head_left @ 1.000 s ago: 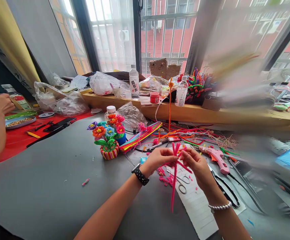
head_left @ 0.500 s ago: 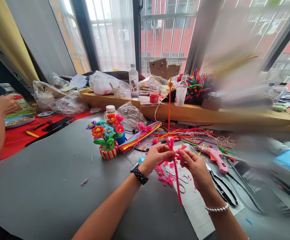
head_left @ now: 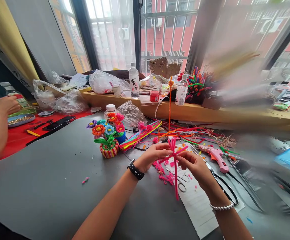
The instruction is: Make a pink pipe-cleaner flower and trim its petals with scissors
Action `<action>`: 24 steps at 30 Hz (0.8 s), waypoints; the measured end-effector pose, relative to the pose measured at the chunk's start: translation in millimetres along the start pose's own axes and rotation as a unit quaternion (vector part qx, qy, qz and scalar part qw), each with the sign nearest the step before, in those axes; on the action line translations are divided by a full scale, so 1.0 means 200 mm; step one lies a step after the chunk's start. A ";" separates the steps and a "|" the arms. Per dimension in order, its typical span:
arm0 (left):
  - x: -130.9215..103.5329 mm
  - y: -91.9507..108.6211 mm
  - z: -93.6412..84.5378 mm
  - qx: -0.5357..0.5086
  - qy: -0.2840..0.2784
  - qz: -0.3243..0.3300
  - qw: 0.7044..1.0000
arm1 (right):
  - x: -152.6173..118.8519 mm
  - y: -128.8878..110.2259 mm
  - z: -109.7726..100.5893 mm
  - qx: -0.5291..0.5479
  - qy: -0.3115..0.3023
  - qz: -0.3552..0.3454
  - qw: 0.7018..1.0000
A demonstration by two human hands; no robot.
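Observation:
Pink pipe cleaners (head_left: 176, 176), crossed at one point, are between my two hands above the table. One long stem hangs down, and several short ends fan upward and to the sides. My left hand (head_left: 155, 156) pinches the crossing from the left. From the right, my right hand (head_left: 193, 165) pinches close below the crossing. Under my hands lie pink fuzzy scraps (head_left: 168, 179), a pair of small scissors (head_left: 182, 187) and a white paper sheet (head_left: 200, 213).
Pipe-cleaner flowers in a striped pot (head_left: 109, 150) stand left of my hands, near a bundle of coloured pipe cleaners (head_left: 142, 136). To the right lie a pink glue gun (head_left: 220, 160) and larger black-handled scissors (head_left: 226, 190). At far left, another person's hand (head_left: 6, 105) is near a tray of beads (head_left: 21, 120).
My right hand has moved slightly down, showing more of the crossing and a pink end pointing right. The hanging stem now points straighter down. The other person's hand has shifted slightly.

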State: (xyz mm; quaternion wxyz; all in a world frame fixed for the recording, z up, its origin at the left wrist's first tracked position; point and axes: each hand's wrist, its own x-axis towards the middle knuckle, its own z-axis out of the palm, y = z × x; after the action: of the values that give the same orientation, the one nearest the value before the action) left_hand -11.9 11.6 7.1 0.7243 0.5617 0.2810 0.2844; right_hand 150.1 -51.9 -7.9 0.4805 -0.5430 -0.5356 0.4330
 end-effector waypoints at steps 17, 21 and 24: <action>0.02 -0.03 0.05 0.067 0.057 0.076 0.993 | 0.00 0.03 0.07 -0.017 0.076 -0.034 0.996; 0.03 -0.05 0.05 0.090 0.076 0.089 0.989 | -0.01 0.03 0.07 -0.023 0.084 -0.038 0.996; 0.03 -0.05 0.06 0.101 0.084 0.096 0.987 | -0.02 0.02 0.07 -0.019 0.064 -0.035 0.997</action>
State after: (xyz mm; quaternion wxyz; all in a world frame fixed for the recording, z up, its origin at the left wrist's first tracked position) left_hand 1.9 6.0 -0.6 0.6066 0.6306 0.3131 0.3694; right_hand 136.2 -53.9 -14.6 0.5180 -0.5598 -0.5306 0.3699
